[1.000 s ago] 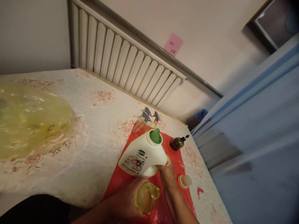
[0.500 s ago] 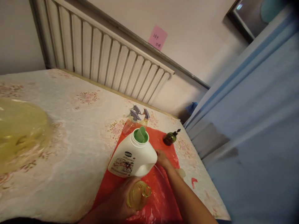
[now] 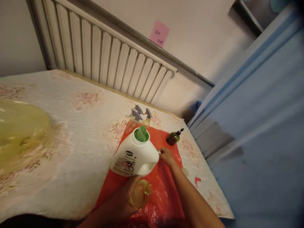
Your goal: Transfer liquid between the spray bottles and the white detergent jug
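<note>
My left hand is wrapped round a clear yellowish bottle, whose uncapped neck points up and to the right. Just beyond it stands a white detergent jug with no cap on; a green spout shows inside its mouth. Beside the jug's right side is my right hand, fingers closed, with a small pale bit at the fingertips too small to name. The jug hides part of those fingers. Under all of this lies a red plastic sheet.
Several spray bottles with grey triggers stand behind the jug. A dark green pump bottle is at the sheet's far right. A large yellow translucent basin sits at left. A radiator lines the wall; a blue curtain hangs at right.
My right hand has shifted slightly up, and a pale bit now shows at its fingertips. The thin white strip below that hand no longer shows. My left hand still holds the bottle.
</note>
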`<act>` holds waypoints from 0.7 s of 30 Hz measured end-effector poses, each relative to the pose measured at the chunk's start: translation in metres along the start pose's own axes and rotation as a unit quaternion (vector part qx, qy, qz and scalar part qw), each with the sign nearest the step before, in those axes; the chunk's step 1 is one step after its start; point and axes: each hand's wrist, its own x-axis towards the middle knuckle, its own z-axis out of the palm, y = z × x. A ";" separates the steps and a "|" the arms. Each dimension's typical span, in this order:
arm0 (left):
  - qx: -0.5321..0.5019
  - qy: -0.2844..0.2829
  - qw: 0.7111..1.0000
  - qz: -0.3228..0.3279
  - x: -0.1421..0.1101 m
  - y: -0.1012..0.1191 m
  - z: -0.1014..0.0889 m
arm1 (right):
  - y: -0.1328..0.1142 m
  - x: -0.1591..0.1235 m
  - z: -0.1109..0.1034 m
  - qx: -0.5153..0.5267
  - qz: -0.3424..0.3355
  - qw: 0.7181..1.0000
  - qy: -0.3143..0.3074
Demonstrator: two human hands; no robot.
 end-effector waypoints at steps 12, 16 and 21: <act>0.050 0.091 0.994 -0.045 -0.002 0.002 0.028 | -0.021 -0.102 -0.064 0.353 -0.061 0.932 0.062; 0.073 0.135 0.986 -0.057 -0.008 0.028 0.035 | -0.024 -0.122 -0.070 0.473 -0.071 0.877 0.049; 0.084 0.173 0.981 -0.008 -0.010 0.035 0.053 | -0.032 -0.141 -0.086 0.539 -0.084 0.836 0.061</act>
